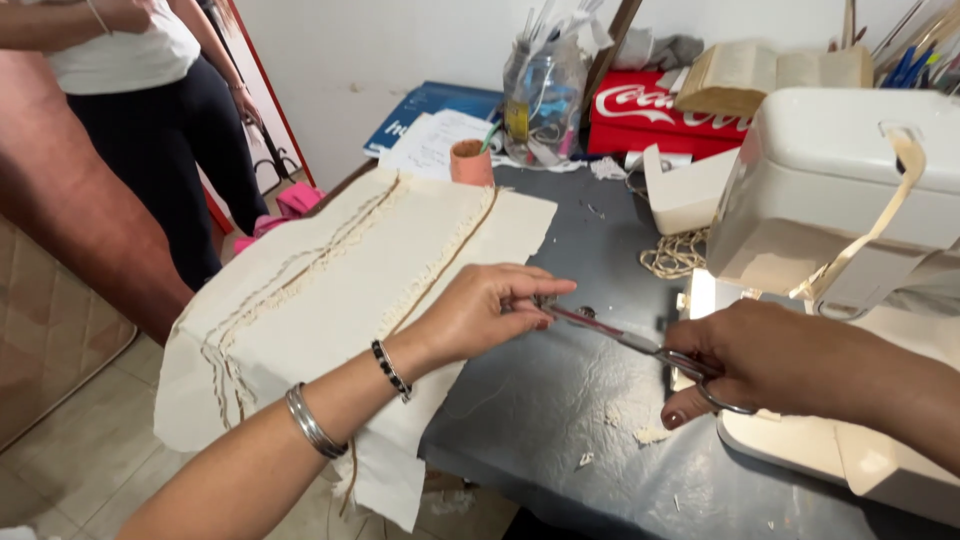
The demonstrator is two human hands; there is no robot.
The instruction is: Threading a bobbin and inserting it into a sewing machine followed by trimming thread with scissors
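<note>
Right hand (745,355): closed through the handles of the scissors (640,345).
Scissors: over the dark counter (560,400), blades pointing left.
Left hand (480,310): fingertips pinched at the blade tips, resting on the cream cloth (330,290).
Sewing machine (850,200): right, just behind.
Clay cup (471,162): far edge of the cloth.
</note>
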